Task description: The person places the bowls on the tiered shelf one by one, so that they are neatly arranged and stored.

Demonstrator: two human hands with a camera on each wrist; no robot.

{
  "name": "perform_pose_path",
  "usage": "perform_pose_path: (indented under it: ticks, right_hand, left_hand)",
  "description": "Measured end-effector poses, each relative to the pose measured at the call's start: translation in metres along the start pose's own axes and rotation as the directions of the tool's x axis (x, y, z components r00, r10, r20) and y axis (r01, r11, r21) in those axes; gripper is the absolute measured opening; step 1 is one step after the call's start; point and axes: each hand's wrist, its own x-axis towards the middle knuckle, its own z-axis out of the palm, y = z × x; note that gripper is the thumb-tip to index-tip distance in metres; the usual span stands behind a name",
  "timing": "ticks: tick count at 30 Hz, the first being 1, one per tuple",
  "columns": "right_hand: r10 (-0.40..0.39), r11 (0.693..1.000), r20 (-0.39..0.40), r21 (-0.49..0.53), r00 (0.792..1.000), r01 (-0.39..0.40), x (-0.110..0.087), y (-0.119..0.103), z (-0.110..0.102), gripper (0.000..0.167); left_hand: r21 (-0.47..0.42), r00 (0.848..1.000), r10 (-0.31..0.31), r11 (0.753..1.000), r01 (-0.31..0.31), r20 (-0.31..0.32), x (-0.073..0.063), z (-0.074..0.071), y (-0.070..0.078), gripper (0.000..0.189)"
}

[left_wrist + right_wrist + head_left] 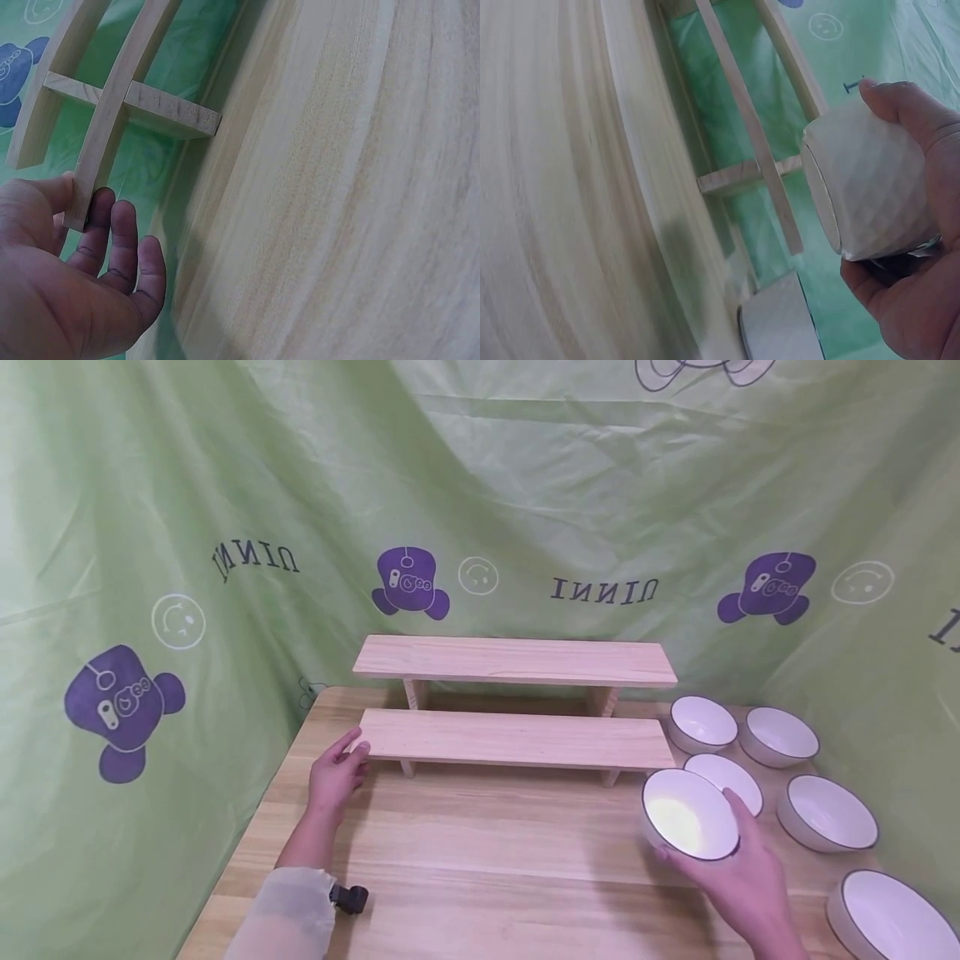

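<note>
My right hand grips a white bowl with a dark rim, held up off the table and tilted. In the right wrist view the bowl shows a dimpled outer wall, with the thumb on one side and fingers on the other. My left hand pinches the left end of the lower board of a two-tier wooden shelf. In the left wrist view the thumb lies on one face of that board and the fingers curl at the other.
Several matching white bowls stand at the table's right side, among them a back bowl beside the shelf and a front bowl. A green printed curtain encloses the wooden table at the back and sides.
</note>
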Motion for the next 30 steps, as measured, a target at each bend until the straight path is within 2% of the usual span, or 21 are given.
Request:
perform_pose_path:
  ticks: [7,16,21,30]
  right_hand:
    - [0.003,1.0,0.006,0.023,1.0,-0.004,0.005,-0.009,0.005,0.134]
    - [-0.047,0.998,0.005,0.044,0.999,0.047,0.013,-0.02,0.013,0.132]
    - [-0.059,0.997,0.014,0.041,0.998,0.058,0.013,-0.023,0.019,0.132]
    - [-0.108,0.988,0.016,0.111,0.994,0.105,0.02,-0.033,0.028,0.128]
  left_hand:
    - [-0.004,1.0,-0.004,1.0,0.004,-0.009,0.001,0.0,-0.001,0.058]
    - [-0.023,1.0,0.006,1.0,-0.006,-0.005,0.002,0.002,-0.001,0.057]
    - [-0.012,1.0,-0.014,1.0,0.014,0.005,0.002,0.002,-0.001,0.057]
    - [-0.027,1.0,-0.014,1.0,0.014,0.002,0.003,0.002,-0.002,0.057]
